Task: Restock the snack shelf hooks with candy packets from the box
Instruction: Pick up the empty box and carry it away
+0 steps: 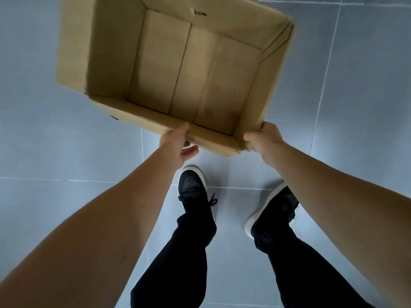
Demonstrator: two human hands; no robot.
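A floor [55, 141] of large pale grey-blue tiles, crossed by thin light grout lines, fills the view from above. No shelf or wall shows in this downward look.

An open cardboard box [106, 54], brown and plain, sits in the upper middle of the view, turned at a slight angle to the tile lines. Its top flaps stand open, and one flap on the far-left side spreads outward. Inside, only the bare cardboard bottom can be seen, with the seam between the two bottom flaps running down the middle. A small torn mark shows on the far inner wall. Whether the box rests on the floor or is lifted off it cannot be told.

Both bare forearms reach forward and down to the box's near edge. The left hand [178, 145] has its thumb laid over the top of the near wall, about midway along it, and its fingers curl beneath and outside the wall, a grip grasping the cardboard. The right hand [264, 138] closes its grip on the near right corner, thumb inside and fingers wrapped round the outer side.

Below the hands stand the person's legs in black trousers [189, 252] and black shoes [192, 185] with white soles, both feet planted on the tiles just short of the box.
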